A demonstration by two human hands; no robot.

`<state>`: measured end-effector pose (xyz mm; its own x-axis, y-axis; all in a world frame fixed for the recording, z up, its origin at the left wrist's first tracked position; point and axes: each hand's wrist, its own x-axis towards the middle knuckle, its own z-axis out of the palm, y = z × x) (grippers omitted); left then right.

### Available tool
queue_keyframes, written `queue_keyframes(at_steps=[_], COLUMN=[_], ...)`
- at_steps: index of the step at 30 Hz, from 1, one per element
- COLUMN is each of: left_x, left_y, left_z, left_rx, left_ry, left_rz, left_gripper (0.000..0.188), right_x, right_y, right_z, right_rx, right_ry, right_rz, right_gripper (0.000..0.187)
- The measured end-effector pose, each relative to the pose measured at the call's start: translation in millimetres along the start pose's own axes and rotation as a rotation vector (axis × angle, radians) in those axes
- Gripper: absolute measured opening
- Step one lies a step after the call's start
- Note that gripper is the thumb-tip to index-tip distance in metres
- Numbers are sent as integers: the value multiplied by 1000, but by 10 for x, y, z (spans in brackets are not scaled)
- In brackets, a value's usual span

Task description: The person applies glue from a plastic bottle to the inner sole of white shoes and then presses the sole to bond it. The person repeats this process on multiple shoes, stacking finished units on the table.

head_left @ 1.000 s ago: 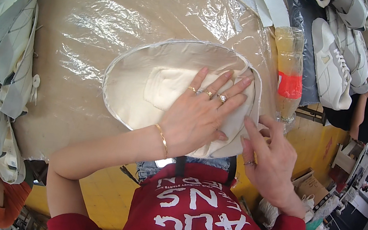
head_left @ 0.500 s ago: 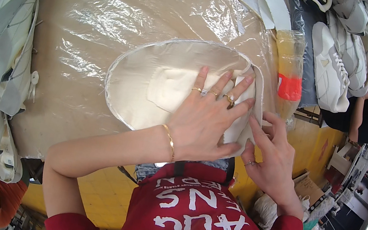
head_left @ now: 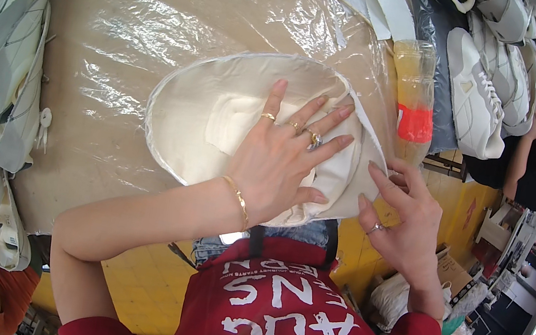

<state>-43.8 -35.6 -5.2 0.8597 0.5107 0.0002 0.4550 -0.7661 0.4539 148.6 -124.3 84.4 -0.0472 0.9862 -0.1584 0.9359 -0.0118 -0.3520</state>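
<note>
The cloth (head_left: 189, 107) is laid under the spread fingers of the left hand (head_left: 273, 158), lengthwise left to right, rounded end leftward; its right edge is touched by the right hand (head_left: 412, 225), whether pinched cannot be told.

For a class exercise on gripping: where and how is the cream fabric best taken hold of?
Probably pinch the cream fabric by its right edge, coming from the right: that edge is thin and mostly uncovered, with the right hand at it; the left hand lies spread over the piece.
</note>
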Motion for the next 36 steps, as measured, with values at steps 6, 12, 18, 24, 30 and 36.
queue_keyframes(at_steps=[6, 12, 18, 24, 30, 36], left_x=[32, 12, -2, -1, -6, -1], left_y=[-180, -207, -239, -261, -261, -264], left_z=[-5, 51, 80, 102, 131, 51], left_rx=[-69, -103, -101, -101, -88, -115], left_ry=[-11, 37, 35, 36, 15, -42], left_rz=[76, 94, 81, 102, 108, 109], left_gripper=[76, 76, 75, 75, 76, 77], right_x=[343, 621, 706, 572, 677, 933], right_y=[392, 797, 907, 1080, 971, 293], right_z=[-211, 56, -205, -771, -1078, -477], right_rx=[-92, -427, -129, 725, 1205, 755], right_ry=[101, 84, -105, -6, 101, 228], right_rz=[279, 371, 500, 477, 32, -152], right_gripper=[64, 101, 74, 66, 94, 81])
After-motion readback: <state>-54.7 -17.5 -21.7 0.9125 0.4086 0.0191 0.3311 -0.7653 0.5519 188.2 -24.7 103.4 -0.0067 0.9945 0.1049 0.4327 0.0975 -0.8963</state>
